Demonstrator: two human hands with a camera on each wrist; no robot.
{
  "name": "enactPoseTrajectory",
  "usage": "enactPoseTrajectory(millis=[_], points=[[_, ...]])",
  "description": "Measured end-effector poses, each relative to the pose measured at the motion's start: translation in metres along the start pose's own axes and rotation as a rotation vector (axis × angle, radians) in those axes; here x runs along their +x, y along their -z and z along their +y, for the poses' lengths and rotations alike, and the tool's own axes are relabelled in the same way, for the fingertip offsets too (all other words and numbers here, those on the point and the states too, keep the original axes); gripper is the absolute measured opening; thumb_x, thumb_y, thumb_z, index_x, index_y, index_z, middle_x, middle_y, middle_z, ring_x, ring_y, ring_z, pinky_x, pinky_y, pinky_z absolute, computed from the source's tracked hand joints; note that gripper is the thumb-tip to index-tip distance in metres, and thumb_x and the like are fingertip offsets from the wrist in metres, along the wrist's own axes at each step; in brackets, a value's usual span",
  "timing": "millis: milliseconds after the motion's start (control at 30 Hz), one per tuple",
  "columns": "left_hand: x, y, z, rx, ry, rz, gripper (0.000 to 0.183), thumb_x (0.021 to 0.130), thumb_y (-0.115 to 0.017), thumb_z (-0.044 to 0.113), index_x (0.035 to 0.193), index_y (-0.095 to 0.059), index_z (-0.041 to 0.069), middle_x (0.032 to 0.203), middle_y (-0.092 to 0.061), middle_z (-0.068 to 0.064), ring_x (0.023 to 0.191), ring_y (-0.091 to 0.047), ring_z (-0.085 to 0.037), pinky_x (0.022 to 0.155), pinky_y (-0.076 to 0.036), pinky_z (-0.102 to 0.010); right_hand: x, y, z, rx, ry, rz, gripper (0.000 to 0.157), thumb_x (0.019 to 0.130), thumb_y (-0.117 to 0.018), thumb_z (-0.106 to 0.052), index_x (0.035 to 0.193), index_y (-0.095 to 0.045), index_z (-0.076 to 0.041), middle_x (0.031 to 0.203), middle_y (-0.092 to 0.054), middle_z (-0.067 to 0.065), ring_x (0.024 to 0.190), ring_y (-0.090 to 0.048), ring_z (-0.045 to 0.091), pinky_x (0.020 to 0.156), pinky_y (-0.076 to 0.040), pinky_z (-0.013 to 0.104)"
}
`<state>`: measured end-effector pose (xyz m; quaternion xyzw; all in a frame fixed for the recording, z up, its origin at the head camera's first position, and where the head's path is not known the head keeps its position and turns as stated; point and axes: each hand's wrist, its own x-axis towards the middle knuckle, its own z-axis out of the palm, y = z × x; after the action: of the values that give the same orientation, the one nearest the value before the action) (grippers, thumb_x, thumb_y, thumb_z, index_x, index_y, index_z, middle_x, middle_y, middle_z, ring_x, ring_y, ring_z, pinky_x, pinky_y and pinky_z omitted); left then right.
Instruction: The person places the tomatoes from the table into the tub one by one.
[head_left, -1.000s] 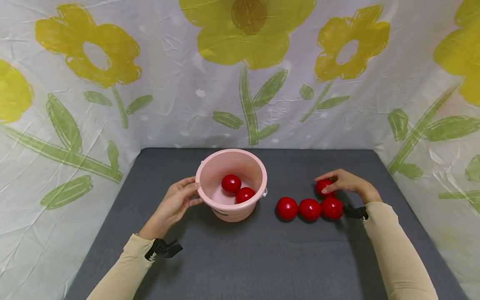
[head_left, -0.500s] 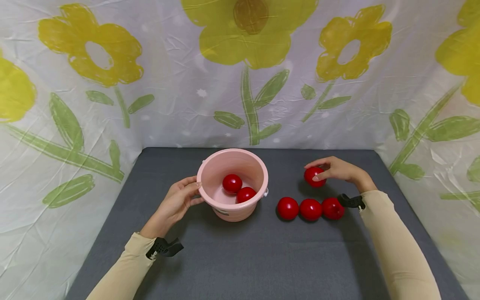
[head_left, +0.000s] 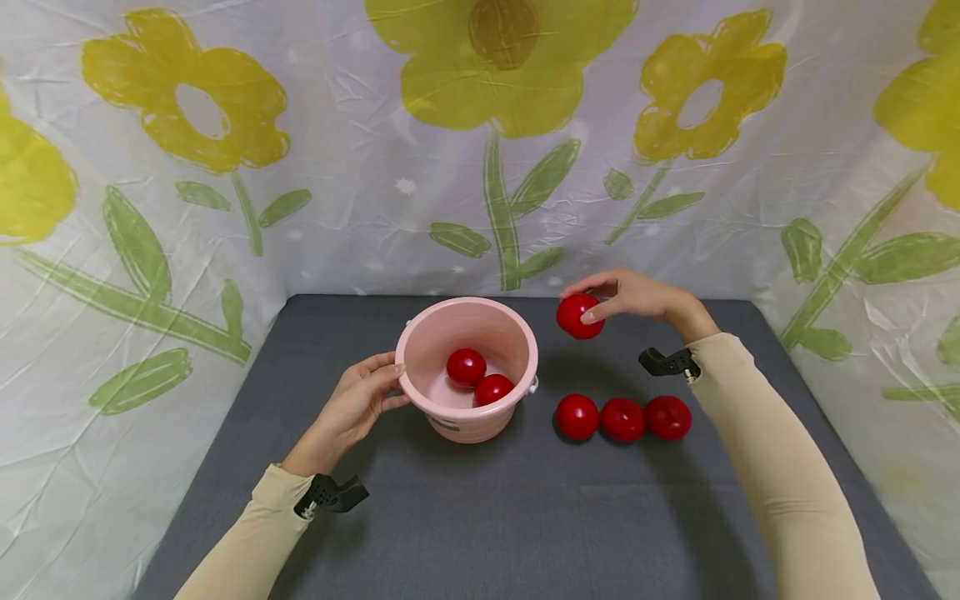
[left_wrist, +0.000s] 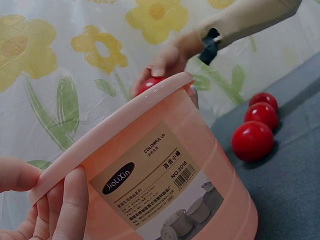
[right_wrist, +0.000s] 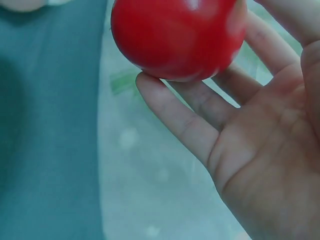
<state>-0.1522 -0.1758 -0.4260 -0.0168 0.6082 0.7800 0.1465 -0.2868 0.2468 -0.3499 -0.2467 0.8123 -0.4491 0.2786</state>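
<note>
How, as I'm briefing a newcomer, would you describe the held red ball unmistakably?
Find the pink bucket on the gray tabletop. To its right in the head view, the right grip holds the red ball. It alone is raised: two balls lie in the bucket, three balls on the tabletop.

1. A dark grey table (head_left: 480, 525) with a matte, cloth-like top carries the things; its far edge runs straight between two slightly rounded corners.
2. On its farther half stands a round, pale pink plastic bucket (head_left: 474, 430), wide mouth upward, set in from the far edge.
3. To the bucket's right, three glossy red balls (head_left: 622, 419) lie close together in a row, the leftmost nearest the bucket.
</note>
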Motion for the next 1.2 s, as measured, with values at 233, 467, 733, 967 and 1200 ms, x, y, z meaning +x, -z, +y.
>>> enactPoseTrajectory(millis=[233,467,733,967,1200], points=[[0.0,0.0,0.0,-0.004,-0.005,-0.004,0.047,0.1,-0.053,0.007,0.138,-0.033,-0.012,0.096,-0.065,0.006,0.08,-0.066,-0.005,0.071,-0.061,-0.022,0.026,-0.005,-0.039,-0.045,0.057,-0.04,0.048,0.089,-0.072,-0.013,0.136,-0.06,-0.011,0.134,-0.062,0.007,0.116,-0.06,0.02,0.09,-0.058,0.036],[-0.001,0.001,0.0,-0.004,-0.012,-0.012,0.048,0.1,-0.052,0.007,0.139,-0.031,-0.013,0.098,-0.065,0.006,0.081,-0.066,-0.005,0.071,-0.061,-0.021,0.054,-0.015,-0.074,-0.083,0.114,-0.12,0.049,0.087,-0.074,-0.014,0.135,-0.061,-0.01,0.135,-0.063,0.008,0.121,-0.059,0.023,0.093,-0.057,0.036],[0.0,0.0,-0.001,0.0,-0.014,-0.003,0.044,0.1,-0.053,0.007,0.136,-0.035,-0.011,0.097,-0.065,0.006,0.08,-0.066,-0.005,0.071,-0.061,-0.022,0.088,-0.037,-0.098,-0.084,0.122,-0.221,0.047,0.087,-0.074,-0.016,0.132,-0.063,-0.016,0.133,-0.064,0.003,0.122,-0.058,0.022,0.097,-0.057,0.038],[0.0,0.0,-0.002,-0.014,-0.01,-0.002,0.041,0.1,-0.053,0.007,0.134,-0.037,-0.01,0.096,-0.065,0.006,0.08,-0.066,-0.005,0.071,-0.061,-0.022,0.113,-0.061,-0.103,-0.055,0.153,-0.348,0.048,0.087,-0.072,-0.013,0.134,-0.061,-0.012,0.132,-0.063,0.007,0.121,-0.058,0.025,0.097,-0.057,0.039],[0.0,0.001,-0.001,-0.024,-0.006,-0.009,0.038,0.1,-0.054,0.008,0.132,-0.04,-0.006,0.1,-0.066,0.003,0.08,-0.066,-0.006,0.071,-0.061,-0.023,0.127,-0.082,-0.106,-0.116,0.2,-0.406,0.051,0.086,-0.072,-0.013,0.135,-0.06,-0.009,0.134,-0.062,0.007,0.12,-0.058,0.023,0.097,-0.057,0.036]])
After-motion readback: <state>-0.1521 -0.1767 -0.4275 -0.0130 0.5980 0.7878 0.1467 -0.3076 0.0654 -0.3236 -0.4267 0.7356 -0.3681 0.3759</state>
